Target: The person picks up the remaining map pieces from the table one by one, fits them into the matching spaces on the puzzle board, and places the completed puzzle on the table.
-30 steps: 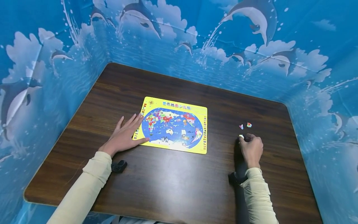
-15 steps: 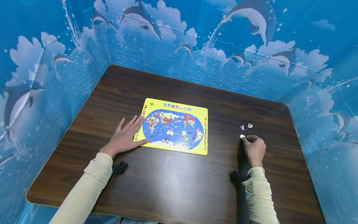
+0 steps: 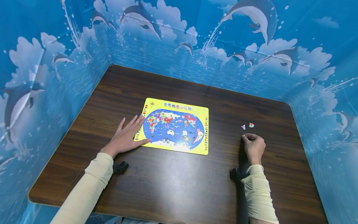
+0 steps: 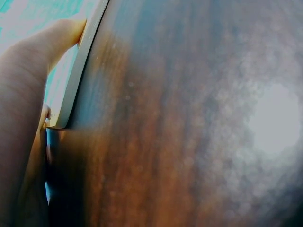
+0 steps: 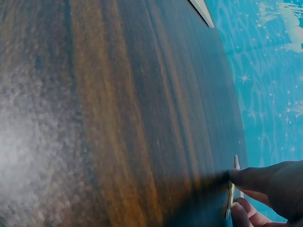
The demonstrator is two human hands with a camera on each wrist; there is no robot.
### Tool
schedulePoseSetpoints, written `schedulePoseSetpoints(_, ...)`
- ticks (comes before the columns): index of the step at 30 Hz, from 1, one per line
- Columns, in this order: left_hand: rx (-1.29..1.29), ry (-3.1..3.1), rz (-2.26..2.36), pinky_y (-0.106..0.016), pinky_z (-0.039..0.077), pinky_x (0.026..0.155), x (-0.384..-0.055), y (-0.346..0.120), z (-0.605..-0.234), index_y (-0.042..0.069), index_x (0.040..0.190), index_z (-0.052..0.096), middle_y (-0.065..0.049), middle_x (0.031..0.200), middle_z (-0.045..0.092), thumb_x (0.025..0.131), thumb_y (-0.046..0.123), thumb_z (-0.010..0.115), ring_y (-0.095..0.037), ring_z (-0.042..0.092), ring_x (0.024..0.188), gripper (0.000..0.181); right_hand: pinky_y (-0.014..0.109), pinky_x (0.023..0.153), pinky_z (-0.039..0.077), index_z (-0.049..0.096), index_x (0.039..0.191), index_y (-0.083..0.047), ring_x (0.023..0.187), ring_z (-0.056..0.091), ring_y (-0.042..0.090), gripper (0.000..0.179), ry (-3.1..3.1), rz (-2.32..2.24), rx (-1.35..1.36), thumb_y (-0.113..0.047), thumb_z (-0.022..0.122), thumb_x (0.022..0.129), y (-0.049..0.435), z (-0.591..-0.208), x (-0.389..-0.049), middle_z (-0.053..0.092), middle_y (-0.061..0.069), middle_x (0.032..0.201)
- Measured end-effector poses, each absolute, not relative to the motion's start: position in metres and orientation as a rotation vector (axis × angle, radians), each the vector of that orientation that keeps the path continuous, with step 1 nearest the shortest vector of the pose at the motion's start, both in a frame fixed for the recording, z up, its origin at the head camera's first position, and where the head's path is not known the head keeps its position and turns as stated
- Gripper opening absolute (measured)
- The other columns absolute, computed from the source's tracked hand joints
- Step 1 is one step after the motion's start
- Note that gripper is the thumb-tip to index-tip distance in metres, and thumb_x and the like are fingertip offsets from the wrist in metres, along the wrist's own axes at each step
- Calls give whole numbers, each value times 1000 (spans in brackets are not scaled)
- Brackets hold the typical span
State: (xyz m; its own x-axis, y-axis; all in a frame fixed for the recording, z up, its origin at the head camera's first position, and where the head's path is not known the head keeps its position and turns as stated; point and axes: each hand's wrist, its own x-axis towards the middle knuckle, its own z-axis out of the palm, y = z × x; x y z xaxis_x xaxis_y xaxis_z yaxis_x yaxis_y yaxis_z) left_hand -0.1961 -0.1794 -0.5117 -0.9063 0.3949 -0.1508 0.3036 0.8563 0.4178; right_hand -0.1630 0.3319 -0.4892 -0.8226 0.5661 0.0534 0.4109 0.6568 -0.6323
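In the head view a yellow-bordered world map puzzle board (image 3: 204,112) lies flat on the brown table. My left hand (image 3: 124,137) rests along its left side with fingers spread and straight. The left wrist view shows the thumb (image 4: 61,38) at the board's edge. Farther right, my right hand (image 3: 255,147) pinches a small puzzle piece (image 5: 230,196) between thumb and fingertips; most of it is hidden from the head view. Just beyond these fingertips lie two more small puzzle pieces, one pinkish-purple (image 3: 243,127) and one red and green (image 3: 251,125).
The dark wood table (image 3: 179,183) has rounded corners. A blue dolphin-printed curtain (image 3: 167,56) stands close behind it and along both sides. Black wrist devices sit on the left wrist (image 3: 121,167) and the right wrist (image 3: 239,175).
The pale piece at my right fingertips showed clearly half a second ago and is now mostly covered by them. The right hand has shifted slightly; the left stays on the board.
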Motion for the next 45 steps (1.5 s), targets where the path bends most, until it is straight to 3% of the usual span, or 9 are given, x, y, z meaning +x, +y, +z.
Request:
schedulePoseSetpoints(12, 542, 2807, 577, -57, -11, 114, -197, -179, -512, 22, 157, 9, 3, 163, 3, 81, 77, 49, -22, 1, 149, 102, 37, 77, 38, 72, 99, -1, 90, 57, 30, 20, -2636, 968, -843, -18, 71, 89, 331, -488, -162, 69, 19, 98)
schedulePoseSetpoints(21, 548, 2806, 572, -56, -10, 114, -196, -179, -509, 21, 157, 10, 2, 163, 3, 82, 76, 50, -22, 2, 149, 102, 30, 73, 41, 73, 105, -1, 85, 63, 25, 21, -2650, 950, -767, -13, 72, 87, 329, -488, -158, 71, 19, 97)
schedulePoseSetpoints(27, 555, 2804, 568, -56, -10, 114, -195, -180, -510, 21, 157, 9, 3, 163, 2, 82, 76, 49, -21, 1, 149, 102, 21, 61, 40, 74, 93, -2, 71, 59, 15, 13, -2711, 904, -663, -13, 74, 87, 322, -483, -152, 72, 15, 87)
schedulePoseSetpoints(34, 549, 2810, 572, -56, -12, 114, -197, -181, -511, 22, 157, 8, 2, 163, 2, 82, 77, 48, -21, 1, 149, 102, 15, 60, 46, 75, 101, -4, 76, 65, 18, 18, -2721, 1091, -419, -13, 75, 86, 279, -470, -165, 72, 12, 87)
schedulePoseSetpoints(38, 540, 2809, 559, -55, -12, 114, -197, -182, -512, 23, 157, 6, 4, 163, 0, 81, 79, 47, -20, 0, 149, 102, 22, 69, 57, 72, 107, 3, 82, 69, 22, 21, -2683, 1485, -318, -6, 71, 88, 246, -466, -174, 70, 18, 94)
schedulePoseSetpoints(45, 536, 2804, 566, -55, -11, 114, -196, -180, -511, 23, 157, 8, 4, 163, 2, 81, 79, 48, -20, 1, 149, 103, 30, 73, 58, 70, 111, 4, 84, 70, 27, 24, -2712, 1735, -316, -4, 68, 90, 217, -471, -184, 69, 21, 102)
